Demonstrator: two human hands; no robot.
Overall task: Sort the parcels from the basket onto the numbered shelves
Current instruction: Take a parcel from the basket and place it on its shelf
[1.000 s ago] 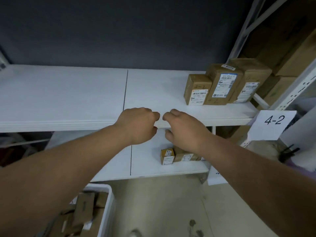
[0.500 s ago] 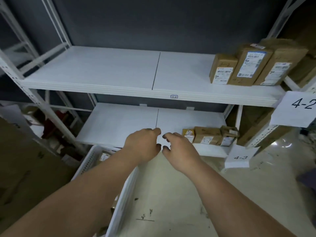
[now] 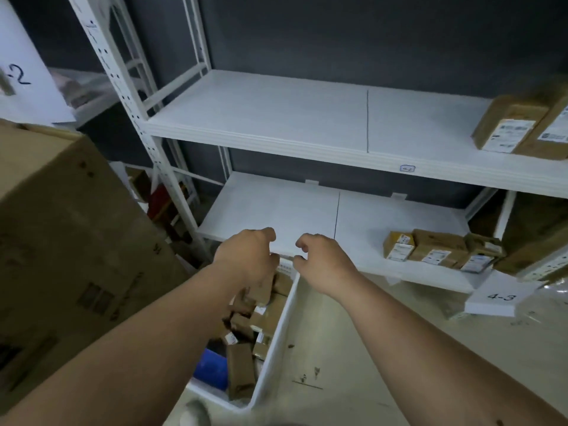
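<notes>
A white basket (image 3: pixel 278 342) stands on the floor in front of the shelves, filled with several brown cardboard parcels (image 3: pixel 261 315) and one blue item (image 3: pixel 212 368). My left hand (image 3: pixel 249 256) hovers over the basket's far end with loosely curled fingers and holds nothing. My right hand (image 3: pixel 319 261) hangs just right of it, also loosely curled and holding nothing. White shelves stand beyond: the upper shelf (image 3: pixel 307 130) carries brown parcels (image 3: pixel 519 127) at its right end. Several small parcels (image 3: pixel 439 249) lie on the right of the lower shelf (image 3: pixel 276 210), above a paper tag reading 4-3 (image 3: pixel 499 298).
A large cardboard box (image 3: pixel 70 241) fills the left side, close to my left arm. A white paper sign (image 3: pixel 21 72) hangs upper left. The white shelf upright (image 3: pixel 132 112) rises between the box and the shelves. Grey floor (image 3: pixel 353 364) lies right of the basket.
The view has swung left and down from the upper shelf toward the floor. Both hands have dropped from the shelf edge to above the basket, which has come fully into sight.
</notes>
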